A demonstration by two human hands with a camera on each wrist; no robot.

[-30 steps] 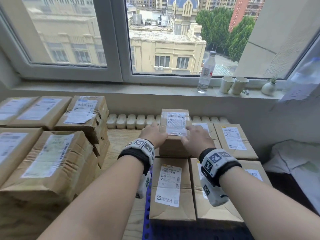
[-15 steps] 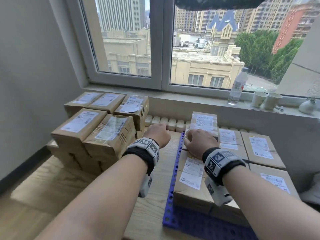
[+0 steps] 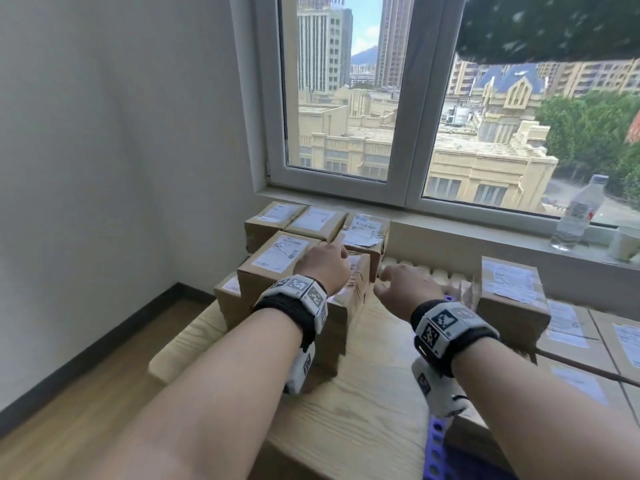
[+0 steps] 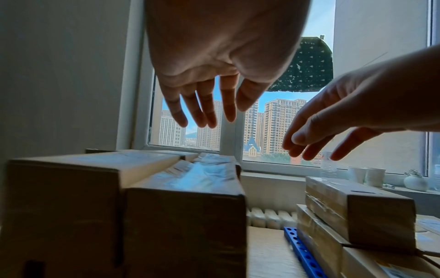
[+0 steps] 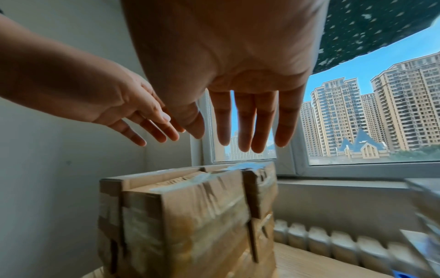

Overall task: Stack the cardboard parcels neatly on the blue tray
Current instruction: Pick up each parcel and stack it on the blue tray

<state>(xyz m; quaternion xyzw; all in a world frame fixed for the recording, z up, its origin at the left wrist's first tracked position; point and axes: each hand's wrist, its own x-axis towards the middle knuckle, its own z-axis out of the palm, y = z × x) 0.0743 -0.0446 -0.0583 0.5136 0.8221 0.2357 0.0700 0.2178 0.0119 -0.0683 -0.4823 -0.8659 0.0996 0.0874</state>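
A pile of brown cardboard parcels (image 3: 277,258) with white labels stands at the left of the wooden table. My left hand (image 3: 323,263) hovers over the pile's near right parcel (image 4: 190,188), fingers (image 4: 204,112) spread and empty. My right hand (image 3: 403,282) reaches in beside it, right of the pile (image 5: 190,206), fingers (image 5: 245,129) straight, holding nothing. On the right, several parcels lie on the blue tray (image 3: 437,441), with one parcel (image 3: 509,292) on top of them. The tray's perforated edge (image 4: 302,250) shows beside that stack (image 4: 357,203).
The wooden table (image 3: 363,403) has bare surface between pile and tray. A white radiator (image 5: 333,242) runs behind it under the windowsill. A water bottle (image 3: 575,216) and a paper cup (image 3: 623,240) stand on the sill. A wall closes the left side.
Both hands left the parcel set on the tray stack and swung left to the loose pile; my view turned left with them.
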